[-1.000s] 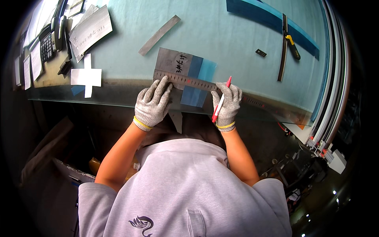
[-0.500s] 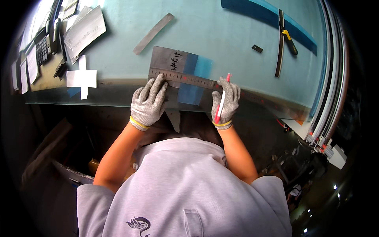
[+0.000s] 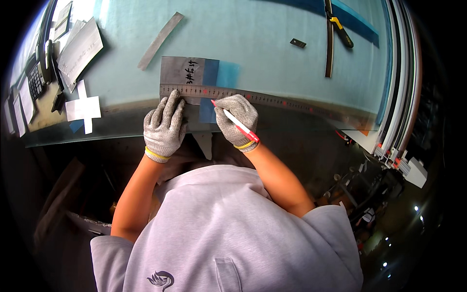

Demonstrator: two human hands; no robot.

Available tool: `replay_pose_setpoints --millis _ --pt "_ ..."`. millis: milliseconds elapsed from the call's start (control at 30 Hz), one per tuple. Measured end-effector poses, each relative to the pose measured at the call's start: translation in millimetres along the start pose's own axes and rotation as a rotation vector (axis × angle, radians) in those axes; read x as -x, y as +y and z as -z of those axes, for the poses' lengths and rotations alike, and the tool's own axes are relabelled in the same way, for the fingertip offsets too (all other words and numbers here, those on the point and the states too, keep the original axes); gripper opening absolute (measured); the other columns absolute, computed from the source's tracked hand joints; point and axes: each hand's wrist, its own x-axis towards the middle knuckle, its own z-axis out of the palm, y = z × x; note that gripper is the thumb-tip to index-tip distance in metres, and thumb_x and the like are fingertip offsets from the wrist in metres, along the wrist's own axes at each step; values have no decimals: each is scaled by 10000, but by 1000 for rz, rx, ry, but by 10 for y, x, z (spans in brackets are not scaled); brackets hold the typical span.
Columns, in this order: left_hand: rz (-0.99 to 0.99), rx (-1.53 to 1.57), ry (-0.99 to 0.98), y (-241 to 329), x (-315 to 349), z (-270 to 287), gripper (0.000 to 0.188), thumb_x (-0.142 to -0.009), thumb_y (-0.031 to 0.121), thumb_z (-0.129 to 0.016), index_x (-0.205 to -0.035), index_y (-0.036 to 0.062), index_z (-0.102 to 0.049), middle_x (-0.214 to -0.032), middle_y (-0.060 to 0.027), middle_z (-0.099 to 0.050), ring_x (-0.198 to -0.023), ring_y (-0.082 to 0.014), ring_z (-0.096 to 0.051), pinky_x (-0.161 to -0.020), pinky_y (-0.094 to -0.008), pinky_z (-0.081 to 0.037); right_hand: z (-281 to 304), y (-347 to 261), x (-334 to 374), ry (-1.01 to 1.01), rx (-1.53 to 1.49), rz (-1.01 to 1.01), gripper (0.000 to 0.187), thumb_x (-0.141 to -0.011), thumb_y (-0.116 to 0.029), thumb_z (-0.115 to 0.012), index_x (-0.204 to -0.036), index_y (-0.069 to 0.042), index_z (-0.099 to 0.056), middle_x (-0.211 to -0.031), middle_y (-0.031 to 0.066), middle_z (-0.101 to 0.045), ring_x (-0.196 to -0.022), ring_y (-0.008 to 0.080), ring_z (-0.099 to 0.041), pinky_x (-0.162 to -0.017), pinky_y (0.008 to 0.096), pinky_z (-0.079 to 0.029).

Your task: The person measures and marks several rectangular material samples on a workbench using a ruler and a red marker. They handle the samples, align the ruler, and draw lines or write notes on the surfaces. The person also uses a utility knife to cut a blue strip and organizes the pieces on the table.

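Work surface: a smooth pale-teal table (image 3: 272,44) with a glossy near edge. On it lies a flat grey metal plate (image 3: 181,73), rectangular, dull-finished, bearing handwritten marks; a blue translucent film (image 3: 221,78) covers its right portion. A long, thin steel ruler (image 3: 272,99) with fine graduations and red dots lies across the plate's lower edge, running toward 3 o'clock.

Left hand (image 3: 165,127), in a speckled grey knit glove with a yellow cuff band, lies flat with fingers spread, pressing down on the ruler's left end and the plate, which sit at 12 o'clock from the palm.

Right hand (image 3: 237,119), gloved alike, is closed around a white pen with a red cap (image 3: 236,120). The pen's tip points to 10 o'clock and meets the ruler's lower edge just right of the left hand.

Elsewhere: a narrow grey metal strip (image 3: 160,41) lies tilted at 11 o'clock from the plate; a black bar with a yellow-handled tool (image 3: 335,29) lies at 1 o'clock; papers (image 3: 80,48) and a calculator (image 3: 36,80) sit at 10 o'clock.

The plate's lower edge is hidden beneath the ruler and hands. The ruler's far right end fades into the dark table edge.
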Motion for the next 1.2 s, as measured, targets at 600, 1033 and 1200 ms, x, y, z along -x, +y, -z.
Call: replay_pose_setpoints --millis 600,1033,1200 --pt "-3 -18 13 2 1 -23 527 -805 179 -730 -1318 83 -663 -1489 -134 -588 -1274 -318 -600 -1010 -447 -466 -12 41 2 41 -15 0 186 -795 6 -765 -959 -28 -684 -862 119 -695 -761 328 -672 -692 401 -567" --pt "-31 -6 45 -3 6 10 471 -793 181 -735 -1254 90 -688 -1474 -107 -602 -1210 -301 -628 -974 -437 -475 862 738 -229 18 598 -33 362 -797 -45 -720 -1142 -153 -744 -1072 77 -632 -1021 334 -593 -922 451 -486" --pt "-56 -42 104 46 -34 31 422 -819 197 -733 -1235 125 -725 -1404 -68 -655 -1105 -247 -659 -912 -414 -489 1208 933 -402 21 635 41 437 -860 -5 -611 -1260 -151 -709 -1125 116 -648 -1065 361 -608 -994 479 -488"
